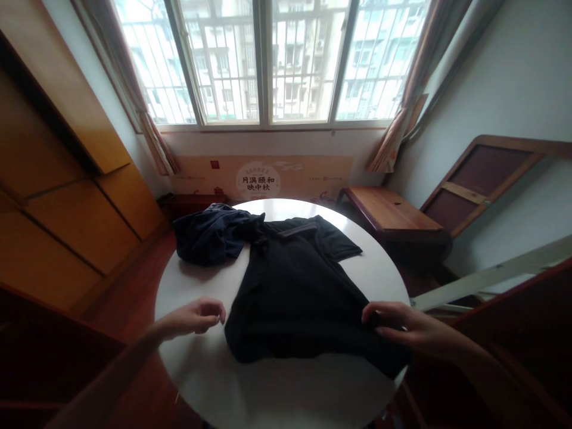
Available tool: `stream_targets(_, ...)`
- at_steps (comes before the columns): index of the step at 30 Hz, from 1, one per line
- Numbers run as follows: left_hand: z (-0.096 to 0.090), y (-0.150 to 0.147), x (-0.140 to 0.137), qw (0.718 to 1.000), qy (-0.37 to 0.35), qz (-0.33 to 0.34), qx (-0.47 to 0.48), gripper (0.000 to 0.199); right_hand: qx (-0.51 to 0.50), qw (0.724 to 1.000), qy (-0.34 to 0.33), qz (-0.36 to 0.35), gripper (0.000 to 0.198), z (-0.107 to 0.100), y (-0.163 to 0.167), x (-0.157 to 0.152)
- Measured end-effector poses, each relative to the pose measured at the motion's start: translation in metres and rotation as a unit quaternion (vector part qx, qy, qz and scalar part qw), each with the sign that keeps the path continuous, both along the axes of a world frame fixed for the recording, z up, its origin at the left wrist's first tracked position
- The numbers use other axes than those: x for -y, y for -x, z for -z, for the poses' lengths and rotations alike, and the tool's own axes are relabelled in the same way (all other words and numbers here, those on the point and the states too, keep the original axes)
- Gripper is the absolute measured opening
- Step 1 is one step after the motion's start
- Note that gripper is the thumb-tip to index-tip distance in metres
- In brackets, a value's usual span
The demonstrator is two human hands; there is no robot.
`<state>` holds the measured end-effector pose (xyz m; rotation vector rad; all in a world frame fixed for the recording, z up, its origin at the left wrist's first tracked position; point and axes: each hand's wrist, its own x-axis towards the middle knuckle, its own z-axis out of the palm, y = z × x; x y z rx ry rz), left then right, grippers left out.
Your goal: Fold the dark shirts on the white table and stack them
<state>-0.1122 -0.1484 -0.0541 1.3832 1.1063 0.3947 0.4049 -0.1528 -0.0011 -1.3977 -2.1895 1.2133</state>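
Observation:
A black short-sleeved shirt (299, 286) lies spread on a round white table (196, 363), its collar toward the window and its hem toward me. One sleeve (342, 238) sticks out to the far right. At the shirt's lower right side, my right hand (402, 325) grips the fabric between thumb and fingers. My left hand (201, 316) hovers just left of the shirt's edge, fingers loosely bent and apart, with nothing visible in it. Beyond it, a crumpled dark blue garment (210, 235) sits at the table's far left, touching the shirt near its left shoulder.
Behind the table stands a long printed box (304, 176) below the barred window (268, 65). A wooden bench (388, 208) and a leaning wooden frame (482, 179) are at the right. Wooden cabinets (80, 226) line the left side.

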Motion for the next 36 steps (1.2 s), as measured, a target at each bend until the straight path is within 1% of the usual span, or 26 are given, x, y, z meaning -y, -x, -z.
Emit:
stream_targets(1,-0.002,0.0,0.002,0.997,-0.035,0.039,-0.055,0.022,0.03,0.999,0.011,-0.028,0.043,-0.001,-0.003,-0.003)
stream_targets(2,-0.004,-0.002,0.0,0.99,-0.086,0.052,-0.103,0.021,0.055,0.997,0.022,-0.054,0.047,0.0,-0.004,-0.008)
stream_targets(3,-0.008,-0.007,-0.004,0.979,-0.142,0.047,-0.141,0.022,0.074,0.994,0.024,-0.071,0.05,0.001,-0.002,-0.015)
stream_targets(4,-0.013,-0.015,-0.012,0.966,-0.196,0.032,-0.167,0.023,0.088,0.993,0.012,-0.076,0.05,0.003,0.003,-0.026)
stream_targets(5,-0.016,-0.025,-0.023,0.952,-0.246,0.018,-0.183,0.024,0.102,0.992,-0.018,-0.068,0.048,0.006,0.01,-0.039)
stream_targets(7,-0.02,-0.05,-0.053,0.92,-0.336,0.007,-0.199,0.024,0.133,0.984,-0.111,-0.031,0.039,0.012,0.029,-0.071)
stream_targets(8,-0.02,-0.065,-0.072,0.901,-0.38,0.014,-0.208,0.024,0.149,0.976,-0.155,-0.015,0.034,0.015,0.04,-0.089)
stream_targets(10,-0.014,-0.096,-0.113,0.859,-0.45,0.044,-0.242,0.024,0.169,0.962,-0.213,0.0,0.027,0.022,0.064,-0.124)
stream_targets(11,-0.009,-0.11,-0.134,0.839,-0.472,0.059,-0.266,0.025,0.177,0.957,-0.23,0.002,0.025,0.026,0.076,-0.141)
stream_targets(13,0.001,-0.135,-0.173,0.804,-0.489,0.088,-0.326,0.026,0.195,0.946,-0.26,-0.005,0.023,0.032,0.096,-0.171)
stream_targets(15,0.01,-0.153,-0.205,0.784,-0.492,0.094,-0.368,0.025,0.212,0.938,-0.273,-0.016,0.021,0.038,0.111,-0.197)
stream_targets(16,0.012,-0.158,-0.218,0.779,-0.491,0.091,-0.379,0.026,0.218,0.937,-0.273,-0.021,0.02,0.04,0.117,-0.208)
stream_targets(18,0.016,-0.163,-0.239,0.78,-0.489,0.08,-0.383,0.032,0.226,0.938,-0.261,-0.028,0.019,0.043,0.125,-0.23)
stream_targets(21,0.017,-0.162,-0.261,0.785,-0.482,0.06,-0.385,0.053,0.234,0.94,-0.247,-0.032,0.024,0.045,0.134,-0.261)
stream_targets(23,0.017,-0.161,-0.273,0.792,-0.467,0.024,-0.393,0.065,0.237,0.94,-0.246,-0.025,0.034,0.043,0.14,-0.281)
stream_targets(25,0.014,-0.161,-0.282,0.793,-0.443,-0.046,-0.415,0.069,0.243,0.939,-0.245,-0.009,0.046,0.041,0.145,-0.297)
stream_targets(27,0.012,-0.165,-0.288,0.775,-0.434,-0.122,-0.443,0.066,0.259,0.936,-0.236,0.016,0.052,0.037,0.148,-0.305)
stream_targets(28,0.012,-0.167,-0.288,0.765,-0.44,-0.139,-0.45,0.063,0.269,0.934,-0.231,0.032,0.051,0.036,0.148,-0.306)
stream_targets(29,0.013,-0.17,-0.286,0.757,-0.455,-0.136,-0.449,0.06,0.28,0.932,-0.226,0.049,0.049,0.034,0.146,-0.303)
stream_targets(30,0.016,-0.172,-0.282,0.754,-0.473,-0.115,-0.442,0.057,0.289,0.928,-0.223,0.066,0.046,0.033,0.144,-0.298)
stream_targets(32,0.024,-0.177,-0.268,0.759,-0.494,-0.05,-0.42,0.051,0.306,0.921,-0.22,0.096,0.044,0.032,0.133,-0.281)
stream_targets(34,0.037,-0.178,-0.248,0.774,-0.482,-0.007,-0.411,0.053,0.333,0.914,-0.2,0.12,0.053,0.033,0.116,-0.256)
stream_targets(36,0.048,-0.178,-0.229,0.784,-0.463,0.008,-0.413,0.06,0.363,0.904,-0.165,0.155,0.072,0.037,0.091,-0.231)
